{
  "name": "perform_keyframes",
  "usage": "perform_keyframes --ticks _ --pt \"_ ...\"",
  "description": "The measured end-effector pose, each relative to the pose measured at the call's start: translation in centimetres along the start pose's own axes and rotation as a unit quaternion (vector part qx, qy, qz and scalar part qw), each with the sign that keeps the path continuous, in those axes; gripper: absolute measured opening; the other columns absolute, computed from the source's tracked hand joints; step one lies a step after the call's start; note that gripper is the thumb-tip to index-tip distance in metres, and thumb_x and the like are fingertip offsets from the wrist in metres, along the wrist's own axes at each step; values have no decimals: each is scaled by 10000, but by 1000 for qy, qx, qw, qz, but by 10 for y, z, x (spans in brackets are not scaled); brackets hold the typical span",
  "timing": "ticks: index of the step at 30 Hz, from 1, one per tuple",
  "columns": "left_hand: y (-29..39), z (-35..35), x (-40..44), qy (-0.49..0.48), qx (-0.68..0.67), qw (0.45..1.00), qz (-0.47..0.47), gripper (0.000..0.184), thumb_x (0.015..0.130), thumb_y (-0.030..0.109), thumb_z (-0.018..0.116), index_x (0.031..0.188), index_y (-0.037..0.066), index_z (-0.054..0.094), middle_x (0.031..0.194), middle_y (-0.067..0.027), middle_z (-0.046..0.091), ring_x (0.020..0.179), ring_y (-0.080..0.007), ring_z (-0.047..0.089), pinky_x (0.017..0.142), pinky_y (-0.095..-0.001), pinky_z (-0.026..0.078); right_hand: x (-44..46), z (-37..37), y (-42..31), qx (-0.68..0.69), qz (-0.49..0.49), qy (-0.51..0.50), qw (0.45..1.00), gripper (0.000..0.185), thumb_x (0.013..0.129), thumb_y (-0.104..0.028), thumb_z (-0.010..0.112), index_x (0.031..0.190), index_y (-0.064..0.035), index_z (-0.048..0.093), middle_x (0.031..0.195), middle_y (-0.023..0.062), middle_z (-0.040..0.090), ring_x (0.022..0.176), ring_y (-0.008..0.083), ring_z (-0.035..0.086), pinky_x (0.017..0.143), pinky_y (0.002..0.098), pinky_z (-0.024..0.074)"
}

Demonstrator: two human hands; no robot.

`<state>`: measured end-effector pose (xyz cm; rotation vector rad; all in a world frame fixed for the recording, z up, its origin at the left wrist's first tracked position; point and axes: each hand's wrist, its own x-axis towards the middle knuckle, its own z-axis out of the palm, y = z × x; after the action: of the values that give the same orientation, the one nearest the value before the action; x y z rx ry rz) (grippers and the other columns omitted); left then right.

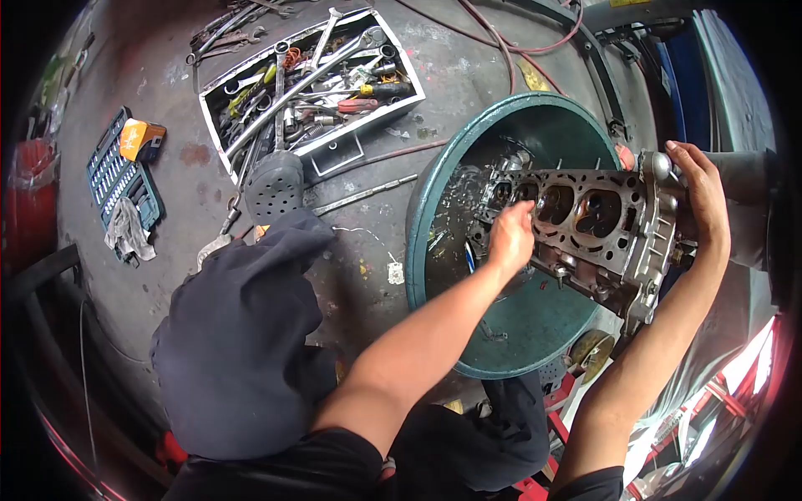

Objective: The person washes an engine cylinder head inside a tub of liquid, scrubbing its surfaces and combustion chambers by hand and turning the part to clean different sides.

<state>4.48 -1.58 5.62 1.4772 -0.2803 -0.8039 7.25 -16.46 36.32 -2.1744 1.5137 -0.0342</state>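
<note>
A metal engine block (576, 242) lies tilted across the rim of a round green tub (418, 275), its flat face with several cylinder bores turned up towards me. My left hand (511, 238) is at the block's far-left part, beside the bores, with its fingers curled closed; what they hold, if anything, is hidden. My right hand (703, 188) grips the block's right end, fingers over its top corner. Inside the tub, murky liquid and small parts show left of the block. A blue-and-white slim object (469, 257) stands near my left wrist.
An open toolbox (313, 92) full of wrenches, ratchets and screwdrivers stands on the floor. Left of it are a socket set (125, 175), an orange box (142, 139) and a grey rag (129, 230). A long bar (365, 194) and a red hose (401, 151) lie near the tub.
</note>
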Motion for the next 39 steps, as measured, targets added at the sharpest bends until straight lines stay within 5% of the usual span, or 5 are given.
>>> perform_keyframes --ticks 3,7,21,33,39 --pt "-24 -8 5 -9 18 990 141 267 899 -15 511 1114 18 667 1070 -216 681 1018 -352 659 888 -388 514 -2 3 -2 54 24 -8 998 399 898 -388 644 1075 -31 658 958 61 643 828 154 574 773 284 461" --pt "8 -14 14 -75 91 993 -15 250 906 56 526 1105 30 675 1066 -205 683 1023 -363 650 891 -407 512 5 1 5 35 -20 -4 999 352 916 -342 632 1049 -17 659 924 47 650 824 143 569 773 280 457" --pt "18 -33 2 -238 270 933 12 683 820 51 615 1449 18 352 1551 -117 322 1421 -365 279 1110 -628 262 16 3 -6 -45 44 -67 996 366 947 -399 564 1058 -60 646 967 20 619 915 133 551 833 300 435" --pt "1 -50 25 -182 102 978 13 83 781 67 707 857 36 705 913 -145 711 840 -281 678 785 -367 516 22 -2 3 43 38 -64 996 385 927 -405 600 1013 -32 641 876 41 610 807 148 547 724 303 451" --pt "7 -39 57 -314 57 944 -78 120 856 24 640 973 9 616 858 -65 628 840 -171 615 741 -331 496 29 -3 13 7 -51 -63 997 482 868 -431 630 1129 -27 664 936 88 659 809 181 590 735 331 474"
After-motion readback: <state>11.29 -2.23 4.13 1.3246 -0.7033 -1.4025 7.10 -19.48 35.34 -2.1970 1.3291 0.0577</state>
